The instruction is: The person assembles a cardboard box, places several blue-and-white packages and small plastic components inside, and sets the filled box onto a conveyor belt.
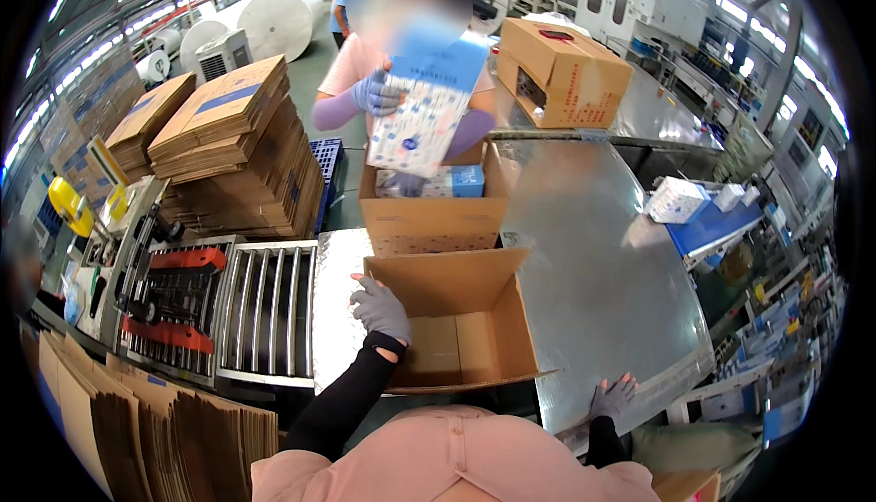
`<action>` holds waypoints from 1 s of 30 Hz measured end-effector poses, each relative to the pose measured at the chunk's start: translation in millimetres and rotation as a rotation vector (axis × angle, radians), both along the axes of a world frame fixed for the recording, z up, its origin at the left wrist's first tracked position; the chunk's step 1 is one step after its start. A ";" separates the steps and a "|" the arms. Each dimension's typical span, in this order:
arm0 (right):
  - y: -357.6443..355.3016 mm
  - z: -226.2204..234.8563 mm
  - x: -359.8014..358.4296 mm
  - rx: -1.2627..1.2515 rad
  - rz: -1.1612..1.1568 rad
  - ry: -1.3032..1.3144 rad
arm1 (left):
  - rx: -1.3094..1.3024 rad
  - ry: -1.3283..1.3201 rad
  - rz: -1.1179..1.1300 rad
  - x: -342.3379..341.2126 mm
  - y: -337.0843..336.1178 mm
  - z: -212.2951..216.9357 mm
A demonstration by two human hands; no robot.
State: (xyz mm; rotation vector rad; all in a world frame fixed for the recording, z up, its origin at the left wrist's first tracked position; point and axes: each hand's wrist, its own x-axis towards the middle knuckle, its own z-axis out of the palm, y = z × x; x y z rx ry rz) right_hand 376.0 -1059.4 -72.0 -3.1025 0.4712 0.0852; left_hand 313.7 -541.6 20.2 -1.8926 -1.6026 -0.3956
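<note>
In front of me stands an open cardboard box (433,342), its inside bare down to the bottom flaps. My left hand (380,308), in a grey glove with bare fingertips, grips the box's left edge, fingers bent over it. Flat on the metal table (602,274), right of the box, lies my right hand (613,397), gloved, fingers spread, holding nothing. Across from me a co-worker's gloved hand (378,93) holds a blue-and-white patterned pack (418,123) over a second open carton (433,214). Similar packs (467,181) lie inside that carton.
Flattened cartons (233,137) are stacked at the far left, with more (182,424) at the near left. A roller conveyor (266,310) with red guides (169,335) adjoins the table's left. A large carton (566,68) stands far right; white packs (675,201) sit by a blue belt (716,225).
</note>
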 end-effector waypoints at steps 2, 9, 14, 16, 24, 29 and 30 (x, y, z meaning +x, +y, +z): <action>-2.8 -1.7 -1.1 -0.010 0.005 0.005 | -0.044 0.013 -0.068 -7.4 3.1 -1.7; -7.7 -10.3 1.0 -0.009 0.006 -0.023 | 0.008 -0.057 -0.053 -5.8 -1.9 4.6; -9.6 -13.5 1.4 -0.016 0.012 -0.074 | -0.105 0.230 -0.138 -12.6 10.3 -12.5; -12.2 -18.4 0.1 -0.023 0.017 -0.110 | -0.089 0.164 -0.158 -11.6 11.0 -12.5; -6.2 -0.5 0.9 0.032 -0.004 -0.047 | -0.201 0.011 -0.254 -18.0 11.2 -5.3; -7.0 -8.6 3.1 -0.008 0.015 -0.033 | -0.186 -0.078 -0.299 -23.5 10.2 -4.0; -8.9 -9.4 3.2 -0.014 0.023 -0.024 | -0.105 -0.085 -0.325 -26.0 11.8 -10.1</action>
